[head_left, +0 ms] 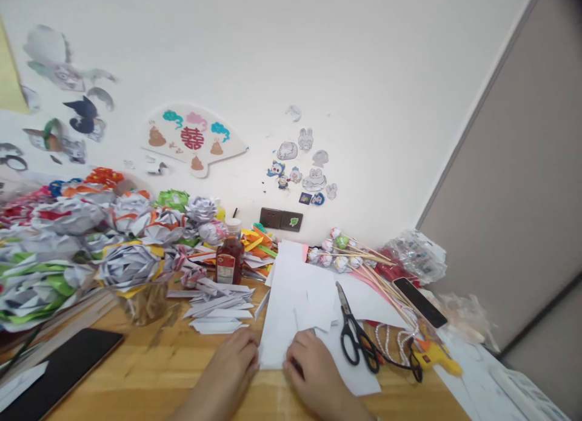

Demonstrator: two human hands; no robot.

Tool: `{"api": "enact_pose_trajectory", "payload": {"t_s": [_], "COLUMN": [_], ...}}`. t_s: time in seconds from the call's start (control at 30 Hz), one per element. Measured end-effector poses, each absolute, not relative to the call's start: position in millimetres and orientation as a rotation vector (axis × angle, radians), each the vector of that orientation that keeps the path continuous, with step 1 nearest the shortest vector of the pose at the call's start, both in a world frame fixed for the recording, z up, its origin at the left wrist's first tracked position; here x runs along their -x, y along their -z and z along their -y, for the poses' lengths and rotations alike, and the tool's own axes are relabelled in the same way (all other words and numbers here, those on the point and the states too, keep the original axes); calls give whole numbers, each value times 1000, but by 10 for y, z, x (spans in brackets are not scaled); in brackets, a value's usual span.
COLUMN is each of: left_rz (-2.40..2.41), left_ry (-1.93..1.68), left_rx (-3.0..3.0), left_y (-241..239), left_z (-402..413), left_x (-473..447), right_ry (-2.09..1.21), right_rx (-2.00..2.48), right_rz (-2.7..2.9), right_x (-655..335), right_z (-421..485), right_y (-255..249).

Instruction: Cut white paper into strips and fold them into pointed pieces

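Note:
A white sheet of paper [279, 306] lies on the wooden table, its near edge between my hands. My left hand [234, 361] is closed at the sheet's near left corner, fingers curled against it. My right hand [313, 366] is closed at the near right side, fingertips bent down onto the paper. Smaller white paper pieces [322, 303] lie on the sheet beyond my right hand. Just right of that hand, black-handled scissors [357, 333] rest on more paper, blades pointing away. A pile of folded white paper strips [220, 306] sits beyond my left hand.
Several paper flowers [131, 266] crowd the left, one in a clear cup [144, 303]. A red-brown bottle [230, 257] stands behind the strips. A dark tablet [68, 366] lies front left. Rightward are lollipops on sticks [341, 263], a phone [421, 303] and a yellow glue gun [436, 359].

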State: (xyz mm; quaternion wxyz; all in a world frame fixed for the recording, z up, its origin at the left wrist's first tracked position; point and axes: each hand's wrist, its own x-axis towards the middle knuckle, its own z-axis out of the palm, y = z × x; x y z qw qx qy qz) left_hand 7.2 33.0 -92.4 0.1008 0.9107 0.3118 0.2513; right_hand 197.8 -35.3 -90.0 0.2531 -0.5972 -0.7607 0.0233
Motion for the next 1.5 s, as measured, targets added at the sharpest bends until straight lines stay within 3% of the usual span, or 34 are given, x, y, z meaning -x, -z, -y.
{"api": "enact_pose_trajectory", "payload": {"t_s": [0.97, 1.5], "left_rz": [-1099, -988], "left_ry": [-761, -810], "left_rx": [-2730, -2913], "left_y": [943, 1245], "left_z": [-343, -486], "left_x": [-121, -78], "right_ry": [-147, -272], "right_rx": [1811, 1653], "right_rz": [1901, 2008], "right_x": [-1857, -1936], "right_z": [236, 271], "right_y": [966, 883]}}
